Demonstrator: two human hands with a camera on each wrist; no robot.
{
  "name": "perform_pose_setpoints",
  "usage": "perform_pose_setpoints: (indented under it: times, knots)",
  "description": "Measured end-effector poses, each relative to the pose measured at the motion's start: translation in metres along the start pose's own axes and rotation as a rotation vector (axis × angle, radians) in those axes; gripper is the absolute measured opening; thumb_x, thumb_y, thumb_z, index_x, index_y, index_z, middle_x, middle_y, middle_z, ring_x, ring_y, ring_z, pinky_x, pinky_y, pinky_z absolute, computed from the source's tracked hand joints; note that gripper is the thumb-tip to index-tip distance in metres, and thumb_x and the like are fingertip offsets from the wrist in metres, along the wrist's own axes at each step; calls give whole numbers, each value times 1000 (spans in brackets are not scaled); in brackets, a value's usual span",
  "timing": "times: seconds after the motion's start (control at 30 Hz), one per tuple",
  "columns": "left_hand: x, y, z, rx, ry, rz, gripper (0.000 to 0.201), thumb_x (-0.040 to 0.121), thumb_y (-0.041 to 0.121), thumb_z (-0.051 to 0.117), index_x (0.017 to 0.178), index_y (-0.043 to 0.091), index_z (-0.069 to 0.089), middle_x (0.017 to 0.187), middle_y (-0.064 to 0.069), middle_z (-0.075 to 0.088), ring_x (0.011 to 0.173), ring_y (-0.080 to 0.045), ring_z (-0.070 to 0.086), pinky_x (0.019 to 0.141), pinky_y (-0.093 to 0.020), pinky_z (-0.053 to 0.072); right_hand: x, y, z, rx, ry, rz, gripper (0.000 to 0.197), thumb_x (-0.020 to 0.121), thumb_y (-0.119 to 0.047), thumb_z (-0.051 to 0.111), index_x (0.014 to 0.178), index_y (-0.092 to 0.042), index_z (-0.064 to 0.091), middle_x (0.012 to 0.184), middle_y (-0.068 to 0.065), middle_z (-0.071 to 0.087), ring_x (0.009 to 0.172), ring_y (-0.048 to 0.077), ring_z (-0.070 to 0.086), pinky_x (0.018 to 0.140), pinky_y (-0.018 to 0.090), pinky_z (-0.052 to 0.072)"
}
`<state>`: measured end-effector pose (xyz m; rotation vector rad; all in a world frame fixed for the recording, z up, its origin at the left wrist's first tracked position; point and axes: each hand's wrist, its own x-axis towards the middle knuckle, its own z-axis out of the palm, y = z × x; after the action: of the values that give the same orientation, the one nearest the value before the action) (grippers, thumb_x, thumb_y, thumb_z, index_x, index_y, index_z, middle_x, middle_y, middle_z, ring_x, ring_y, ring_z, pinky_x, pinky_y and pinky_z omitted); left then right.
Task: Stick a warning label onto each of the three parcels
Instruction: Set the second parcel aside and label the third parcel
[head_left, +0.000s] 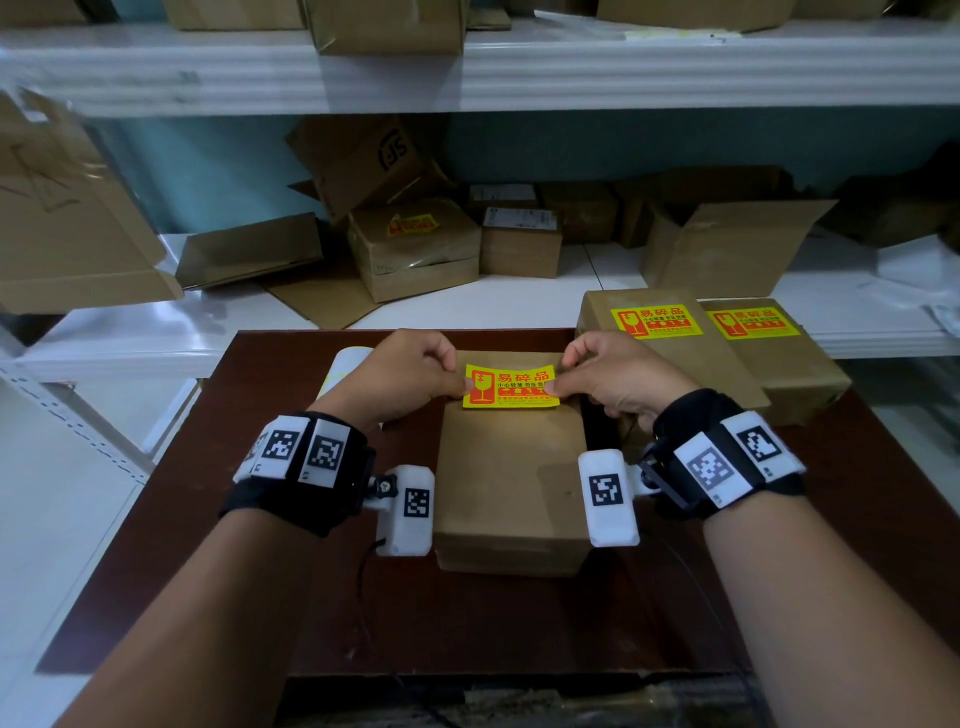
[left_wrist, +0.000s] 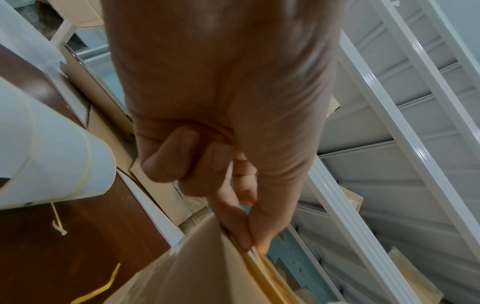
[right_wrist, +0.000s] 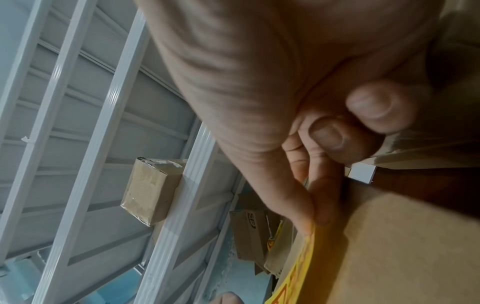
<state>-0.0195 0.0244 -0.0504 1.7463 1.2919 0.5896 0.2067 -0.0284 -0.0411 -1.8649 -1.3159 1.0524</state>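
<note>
A plain brown parcel (head_left: 511, 483) lies in the middle of the dark wooden table (head_left: 218, 587). Over its far end a yellow-and-red warning label (head_left: 511, 385) is stretched flat between both hands. My left hand (head_left: 415, 374) pinches the label's left edge between thumb and forefinger, and my right hand (head_left: 605, 376) pinches its right edge. In the left wrist view the left hand (left_wrist: 249, 236) pinches the label edge above the parcel (left_wrist: 182, 273). The right wrist view has the right hand (right_wrist: 314, 218) pinching the yellow label (right_wrist: 301, 267). Two labelled parcels (head_left: 670, 343) (head_left: 784, 353) lie at the table's right.
A white label roll (head_left: 345, 366) stands left of the left hand, also close in the left wrist view as the roll (left_wrist: 52, 160). White shelves (head_left: 467, 73) behind hold several cardboard boxes, some open (head_left: 727, 244). Bare table lies toward me.
</note>
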Motion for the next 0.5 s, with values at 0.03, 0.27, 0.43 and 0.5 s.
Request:
perform_pose_setpoints:
  times: [0.03, 0.27, 0.43, 0.5]
  knots:
    - [0, 0, 0, -5, -5, 0, 27, 78, 11, 81, 70, 20, 57, 48, 9, 46, 56, -11, 40, 63, -26, 39, 0, 0, 0, -2, -1, 0, 28, 78, -12, 83, 92, -17, 59, 78, 2, 57, 55, 11, 41, 38, 21, 28]
    - [1, 0, 1, -11, -34, 5, 26, 80, 9, 79, 73, 18, 57, 50, 8, 47, 50, -8, 37, 55, -22, 36, 0, -1, 0, -9, -18, -4, 27, 78, -9, 82, 88, -16, 58, 78, 3, 60, 55, 12, 41, 39, 21, 28]
    - [2, -1, 1, -18, -35, 5, 26, 80, 9, 80, 73, 18, 57, 47, 12, 46, 48, -6, 38, 55, -22, 37, 1, 1, 1, -10, -15, -14, 28, 78, -7, 81, 84, -17, 56, 77, 5, 58, 50, 11, 38, 37, 21, 26]
    - [3, -2, 2, -20, -28, 11, 27, 79, 9, 80, 71, 19, 57, 47, 11, 47, 48, -7, 38, 54, -22, 36, 1, 1, 1, -12, -11, -15, 28, 78, -7, 81, 82, -18, 56, 77, 5, 57, 49, 11, 38, 36, 20, 26]
